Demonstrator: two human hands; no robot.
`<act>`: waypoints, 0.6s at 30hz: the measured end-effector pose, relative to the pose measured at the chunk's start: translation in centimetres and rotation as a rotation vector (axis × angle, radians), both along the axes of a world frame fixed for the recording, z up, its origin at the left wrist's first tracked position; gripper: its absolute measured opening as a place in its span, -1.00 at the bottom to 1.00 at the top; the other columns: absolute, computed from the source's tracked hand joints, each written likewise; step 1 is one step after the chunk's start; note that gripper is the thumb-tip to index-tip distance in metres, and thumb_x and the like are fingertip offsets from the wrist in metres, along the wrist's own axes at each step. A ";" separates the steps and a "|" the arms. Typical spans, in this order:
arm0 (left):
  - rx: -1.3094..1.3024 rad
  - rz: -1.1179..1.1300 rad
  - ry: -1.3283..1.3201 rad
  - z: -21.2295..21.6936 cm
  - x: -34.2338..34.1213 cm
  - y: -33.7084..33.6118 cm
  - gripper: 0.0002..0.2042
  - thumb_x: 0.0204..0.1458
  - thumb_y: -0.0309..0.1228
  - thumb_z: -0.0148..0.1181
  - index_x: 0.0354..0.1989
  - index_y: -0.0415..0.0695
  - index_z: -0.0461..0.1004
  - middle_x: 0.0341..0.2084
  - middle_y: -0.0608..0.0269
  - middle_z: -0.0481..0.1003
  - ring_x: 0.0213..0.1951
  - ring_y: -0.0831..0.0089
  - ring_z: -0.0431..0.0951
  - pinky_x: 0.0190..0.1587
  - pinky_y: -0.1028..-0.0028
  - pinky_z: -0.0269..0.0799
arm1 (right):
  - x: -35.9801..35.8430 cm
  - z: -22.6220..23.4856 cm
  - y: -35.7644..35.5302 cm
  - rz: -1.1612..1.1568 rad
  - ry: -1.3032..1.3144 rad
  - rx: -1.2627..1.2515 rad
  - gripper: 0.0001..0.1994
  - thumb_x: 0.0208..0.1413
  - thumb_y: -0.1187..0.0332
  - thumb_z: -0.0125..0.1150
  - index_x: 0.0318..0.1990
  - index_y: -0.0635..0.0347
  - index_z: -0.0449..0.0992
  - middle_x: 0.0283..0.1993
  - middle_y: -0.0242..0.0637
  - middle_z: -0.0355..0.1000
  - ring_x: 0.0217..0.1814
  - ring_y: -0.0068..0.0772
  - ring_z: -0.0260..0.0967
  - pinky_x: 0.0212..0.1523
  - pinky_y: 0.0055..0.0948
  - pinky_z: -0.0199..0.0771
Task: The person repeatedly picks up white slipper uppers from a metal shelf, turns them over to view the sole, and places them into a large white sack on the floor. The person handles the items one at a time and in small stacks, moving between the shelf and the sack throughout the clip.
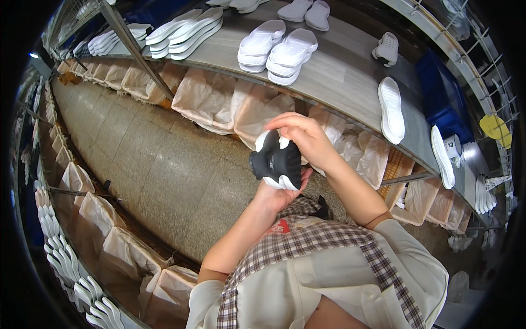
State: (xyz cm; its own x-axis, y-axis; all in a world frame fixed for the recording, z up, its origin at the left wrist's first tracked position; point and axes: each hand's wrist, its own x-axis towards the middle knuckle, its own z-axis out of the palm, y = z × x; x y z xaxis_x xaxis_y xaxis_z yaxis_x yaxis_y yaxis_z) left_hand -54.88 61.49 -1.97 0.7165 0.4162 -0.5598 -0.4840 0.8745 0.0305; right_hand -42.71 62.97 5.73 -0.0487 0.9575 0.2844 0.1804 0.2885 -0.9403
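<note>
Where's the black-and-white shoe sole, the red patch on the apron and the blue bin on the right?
Shoe sole (pixel 275 159): head view, on its black middle.
Red patch (pixel 281 226): head view, on its middle.
Blue bin (pixel 442 101): head view, on its wall.

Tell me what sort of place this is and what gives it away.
Likely a shoe-sole workshop or factory: white soles lie stacked on a long grey bench, pale-lined bins stand in a row beneath, and a black-and-white sole-like piece is being handled.
</note>
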 end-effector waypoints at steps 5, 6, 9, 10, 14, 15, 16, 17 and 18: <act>0.012 0.037 0.007 -0.1 -0.2 -0.2 -0.73 0.19 -0.23 -0.12 -0.14 -0.15 0.39 -0.30 0.02 0.48 -0.25 0.13 0.56 -0.27 0.30 0.55 | 0.0 0.0 0.1 -0.015 0.022 0.004 -0.75 0.02 0.44 -0.03 -0.23 0.32 0.55 -0.20 -0.20 0.47 -0.13 -0.39 0.40 -0.08 -0.48 0.34; 0.010 0.058 0.022 -0.3 -0.2 -0.1 -0.72 0.19 -0.23 -0.12 -0.13 -0.16 0.39 -0.30 0.01 0.48 -0.26 0.14 0.56 -0.27 0.30 0.55 | 0.0 -0.1 0.2 0.005 0.022 -0.002 -0.75 0.04 0.42 -0.03 -0.22 0.31 0.54 -0.18 -0.20 0.46 -0.10 -0.39 0.38 -0.05 -0.48 0.32; 0.054 0.163 -0.060 -0.8 -0.5 0.4 -0.72 0.19 -0.25 -0.12 -0.10 -0.18 0.37 -0.30 0.02 0.48 -0.28 0.17 0.54 -0.28 0.27 0.53 | -0.3 -0.2 0.1 0.012 -0.051 0.060 -0.73 0.13 0.36 -0.06 -0.13 0.29 0.51 -0.09 -0.18 0.43 0.05 -0.37 0.30 0.07 -0.45 0.22; 0.076 0.202 -0.108 -0.9 -0.8 0.7 -0.72 0.19 -0.26 -0.12 -0.08 -0.19 0.37 -0.30 0.02 0.48 -0.29 0.18 0.54 -0.29 0.25 0.52 | -0.5 -0.3 0.0 -0.021 -0.126 0.132 -0.70 0.17 0.32 -0.09 -0.08 0.28 0.49 -0.03 -0.16 0.40 0.12 -0.35 0.24 0.14 -0.43 0.15; 0.446 0.378 0.065 -0.6 -2.6 2.8 -0.55 0.25 -0.04 -0.29 0.06 -0.17 0.23 -0.18 0.13 0.43 -0.24 0.29 0.51 -0.25 0.34 0.52 | -1.2 -0.2 -0.9 -0.062 0.013 0.059 -0.57 0.29 0.15 -0.24 0.11 0.26 0.35 0.15 -0.18 0.29 0.28 -0.35 0.09 0.29 -0.38 -0.04; 0.468 0.431 0.050 -0.3 -3.1 3.2 -0.53 0.24 -0.03 -0.31 0.09 -0.17 0.20 -0.16 0.14 0.43 -0.20 0.30 0.51 -0.21 0.34 0.53 | -1.3 0.0 -1.2 -0.046 0.101 0.005 -0.57 0.30 0.15 -0.25 0.13 0.27 0.33 0.16 -0.19 0.28 0.28 -0.35 0.10 0.29 -0.38 -0.04; 0.520 0.428 0.047 0.1 -3.7 3.6 -0.53 0.24 -0.03 -0.31 0.10 -0.17 0.19 -0.15 0.13 0.42 -0.18 0.29 0.51 -0.19 0.32 0.54 | -1.4 0.2 -1.5 0.005 0.141 -0.046 -0.56 0.30 0.14 -0.24 0.14 0.29 0.32 0.17 -0.23 0.28 0.26 -0.38 0.12 0.28 -0.38 -0.02; 0.584 0.432 0.045 0.5 -4.2 3.9 -0.53 0.24 -0.03 -0.31 0.11 -0.16 0.17 -0.14 0.12 0.42 -0.16 0.29 0.51 -0.18 0.31 0.54 | -1.5 0.3 -1.8 0.027 0.177 -0.091 -0.55 0.30 0.14 -0.24 0.14 0.29 0.31 0.17 -0.23 0.28 0.25 -0.39 0.13 0.27 -0.38 -0.01; 0.603 0.457 0.047 1.0 -4.6 4.0 -0.53 0.24 -0.04 -0.31 0.11 -0.17 0.18 -0.14 0.11 0.43 -0.17 0.28 0.52 -0.19 0.31 0.55 | -1.7 0.5 -2.1 0.050 0.214 -0.135 -0.55 0.30 0.14 -0.24 0.15 0.29 0.31 0.17 -0.24 0.28 0.25 -0.40 0.14 0.27 -0.38 -0.01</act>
State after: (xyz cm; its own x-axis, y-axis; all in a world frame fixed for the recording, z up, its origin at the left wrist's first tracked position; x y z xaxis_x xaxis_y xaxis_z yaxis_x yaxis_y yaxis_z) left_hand -59.45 65.52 -0.97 0.3803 0.9097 -0.1667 -0.7804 0.4124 0.4700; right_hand -44.39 60.86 6.20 -0.0489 0.9854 0.1633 -0.0381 0.1615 -0.9861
